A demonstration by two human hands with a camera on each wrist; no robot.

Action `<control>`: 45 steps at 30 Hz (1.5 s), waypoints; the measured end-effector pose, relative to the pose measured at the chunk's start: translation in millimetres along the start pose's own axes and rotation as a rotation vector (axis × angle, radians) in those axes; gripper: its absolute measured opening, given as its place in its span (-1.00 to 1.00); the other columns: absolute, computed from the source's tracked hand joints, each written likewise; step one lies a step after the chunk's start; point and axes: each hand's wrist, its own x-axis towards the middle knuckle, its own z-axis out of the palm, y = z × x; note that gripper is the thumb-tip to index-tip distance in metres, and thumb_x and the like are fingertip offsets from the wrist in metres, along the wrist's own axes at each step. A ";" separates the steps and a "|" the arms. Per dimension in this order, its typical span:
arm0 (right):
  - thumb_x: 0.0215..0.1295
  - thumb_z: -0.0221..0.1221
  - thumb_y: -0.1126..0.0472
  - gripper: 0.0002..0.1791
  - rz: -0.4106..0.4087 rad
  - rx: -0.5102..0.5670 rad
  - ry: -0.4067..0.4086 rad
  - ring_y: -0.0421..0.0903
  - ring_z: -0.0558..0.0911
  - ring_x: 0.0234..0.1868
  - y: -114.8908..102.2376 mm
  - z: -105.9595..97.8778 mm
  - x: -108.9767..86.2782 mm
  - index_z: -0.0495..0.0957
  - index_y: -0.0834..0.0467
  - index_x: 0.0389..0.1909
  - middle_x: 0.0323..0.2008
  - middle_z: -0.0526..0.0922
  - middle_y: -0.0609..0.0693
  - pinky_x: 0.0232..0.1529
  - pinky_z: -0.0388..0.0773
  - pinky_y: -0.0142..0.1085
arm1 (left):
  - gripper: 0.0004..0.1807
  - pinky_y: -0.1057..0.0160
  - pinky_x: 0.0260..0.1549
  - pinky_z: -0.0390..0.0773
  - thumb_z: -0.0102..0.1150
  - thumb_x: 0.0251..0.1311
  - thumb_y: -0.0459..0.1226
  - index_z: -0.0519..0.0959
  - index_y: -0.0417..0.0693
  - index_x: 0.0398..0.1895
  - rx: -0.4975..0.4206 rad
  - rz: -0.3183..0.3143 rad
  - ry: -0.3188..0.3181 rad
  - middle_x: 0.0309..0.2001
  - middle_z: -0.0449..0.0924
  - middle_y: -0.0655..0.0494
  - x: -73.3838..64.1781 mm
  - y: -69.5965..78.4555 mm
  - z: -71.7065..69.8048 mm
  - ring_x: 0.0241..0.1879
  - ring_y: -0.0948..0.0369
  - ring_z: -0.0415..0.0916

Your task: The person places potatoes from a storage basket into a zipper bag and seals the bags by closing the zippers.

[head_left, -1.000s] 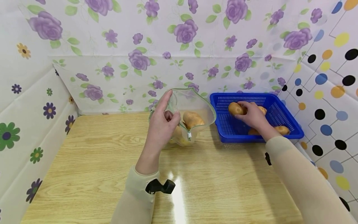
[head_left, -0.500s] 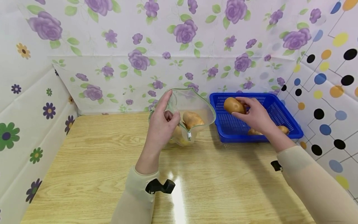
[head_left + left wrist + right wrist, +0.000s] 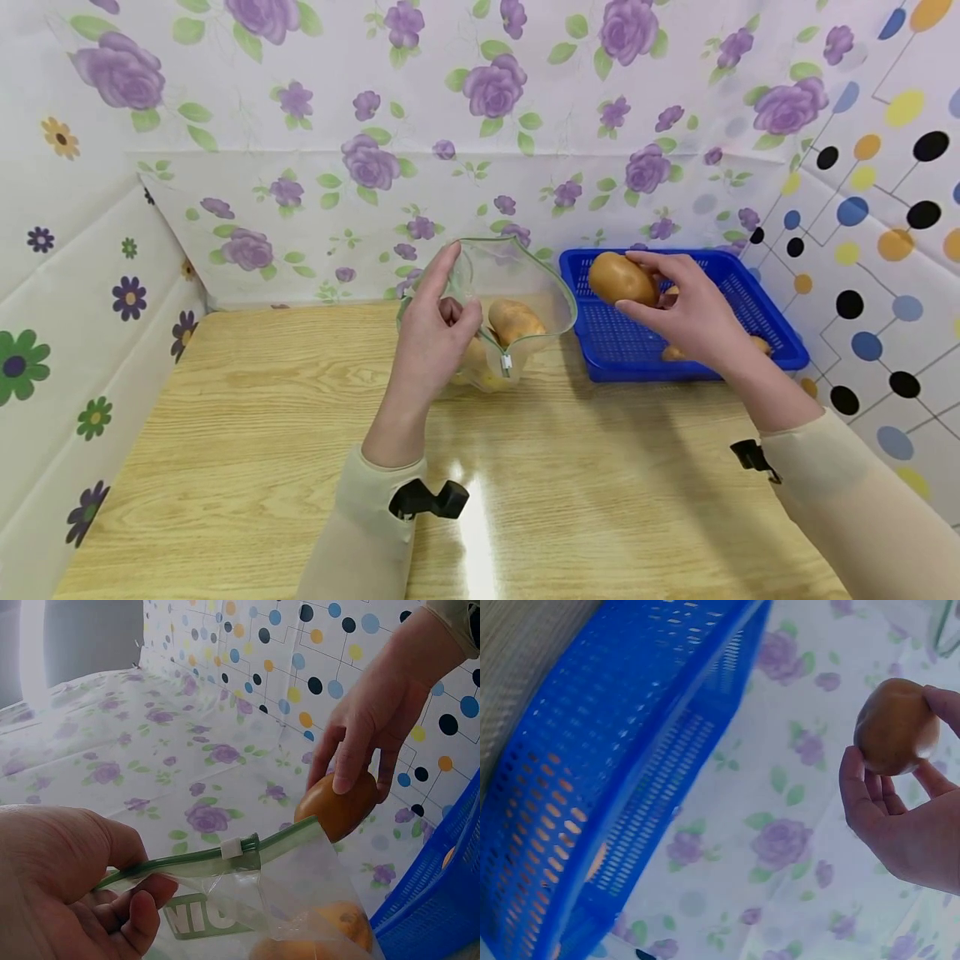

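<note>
Head view shows the right hand (image 3: 692,310) with its fingers curled round a smooth brown oval potato (image 3: 619,280), above the blue perforated plastic basket (image 3: 652,369). The left hand's (image 3: 435,337) fingers pinch the green-edged, clear plastic zip bag (image 3: 542,283), its mouth gaping, on the wood-grain worktop (image 3: 270,417).

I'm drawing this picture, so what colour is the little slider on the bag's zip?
The slider is white; it shows best in the left wrist view.
</note>
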 end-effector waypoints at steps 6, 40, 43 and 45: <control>0.52 0.42 -0.04 -0.25 -0.023 0.035 -0.004 0.12 0.54 0.21 -21.8 -2.5 -7.8 0.43 -0.04 0.65 0.34 0.41 0.15 0.02 0.51 -0.52 | -0.17 0.33 -0.61 0.26 0.15 0.51 -0.42 0.21 0.10 0.80 -0.006 0.001 -0.002 0.64 0.26 0.11 0.2 -0.4 0.5 -0.60 0.23 0.18; 0.43 0.51 0.16 -0.37 -0.336 0.010 -0.025 0.04 0.61 0.18 -89.3 41.4 5.6 0.57 0.11 0.47 0.32 0.61 0.10 0.08 0.68 0.00 | -0.16 0.32 -0.66 0.19 0.18 0.53 -0.39 0.20 0.22 0.80 -0.013 -0.015 -0.028 -0.63 0.21 0.09 0.4 -0.3 1.4 -0.67 0.20 0.13; 0.42 0.52 0.13 -0.37 -0.331 -0.020 -0.032 0.03 0.61 0.02 -91.9 46.0 8.6 0.59 0.09 0.46 0.27 0.62 0.10 -0.07 0.66 -0.08 | -0.16 0.32 -0.66 0.19 0.18 0.53 -0.39 0.20 0.22 0.80 -0.013 -0.021 -0.028 -0.65 0.20 0.15 0.6 0.1 1.7 -0.67 0.21 0.13; 0.42 0.52 0.12 -0.38 -0.322 -0.025 -0.040 0.03 0.59 -0.08 -93.4 48.4 10.2 0.60 0.07 0.46 0.24 0.62 0.09 -0.15 0.63 -0.11 | -0.15 0.33 -0.66 0.19 0.19 0.53 -0.39 0.20 0.23 0.80 -0.015 -0.022 -0.028 -0.65 0.20 0.16 0.7 0.3 1.8 -0.67 0.21 0.13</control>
